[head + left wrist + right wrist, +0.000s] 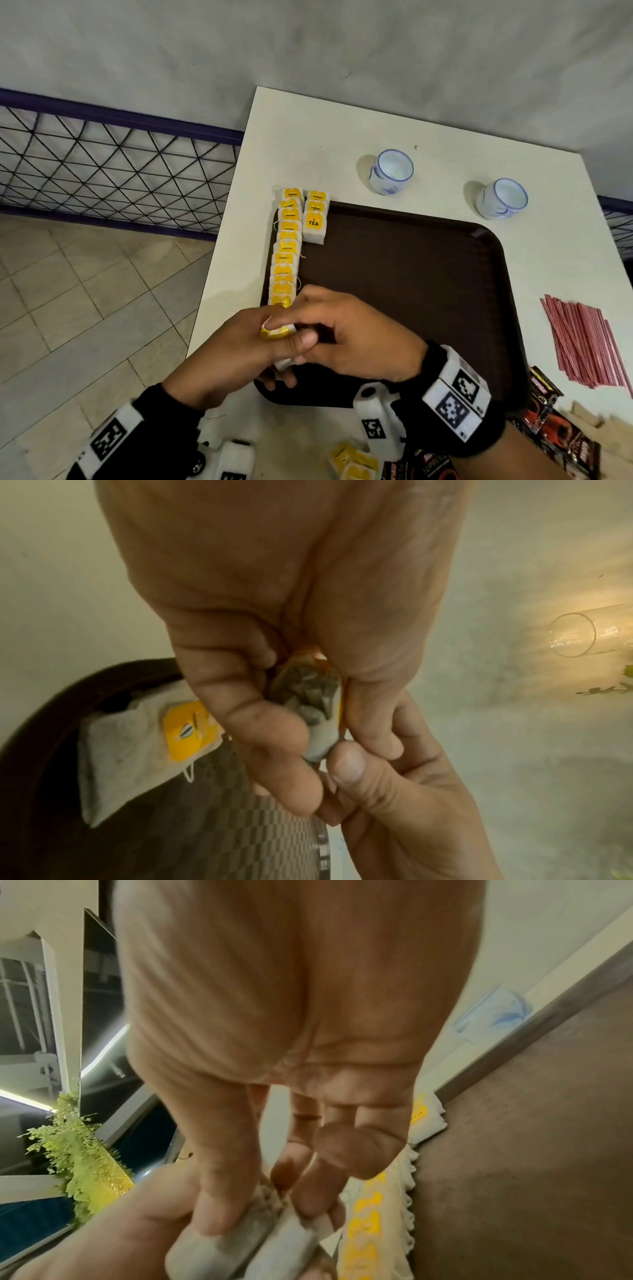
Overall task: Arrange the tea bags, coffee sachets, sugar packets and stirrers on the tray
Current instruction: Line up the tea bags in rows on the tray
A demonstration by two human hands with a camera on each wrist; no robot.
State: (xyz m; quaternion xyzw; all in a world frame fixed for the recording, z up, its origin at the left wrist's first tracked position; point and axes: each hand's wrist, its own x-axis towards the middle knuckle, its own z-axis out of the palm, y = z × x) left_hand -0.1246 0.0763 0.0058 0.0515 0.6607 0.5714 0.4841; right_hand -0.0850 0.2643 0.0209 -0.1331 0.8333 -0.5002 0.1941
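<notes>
Here both hands meet over the near-left corner of the brown tray [411, 274]. Left hand [226, 356]: grip curled round a small stack of tea bags [278, 333], yellow tags up. Right hand [356, 335]: thumb and fingers pinching the same stack from the other side; in the left wrist view grey tea shows through the paper between the fingers [274, 737]. On the tray, a long row of tea bags [287, 250] runs along the left rim, overlapping; a short second row [315, 219] lies just beside it at the far end. Off the tray on the white surface [342, 137]: red stirrers [582, 339] to the right, dark coffee sachets [555, 428] near right, loose tea bags [352, 462] at the near edge, two white-and-blue cups [392, 171] beyond the tray.
</notes>
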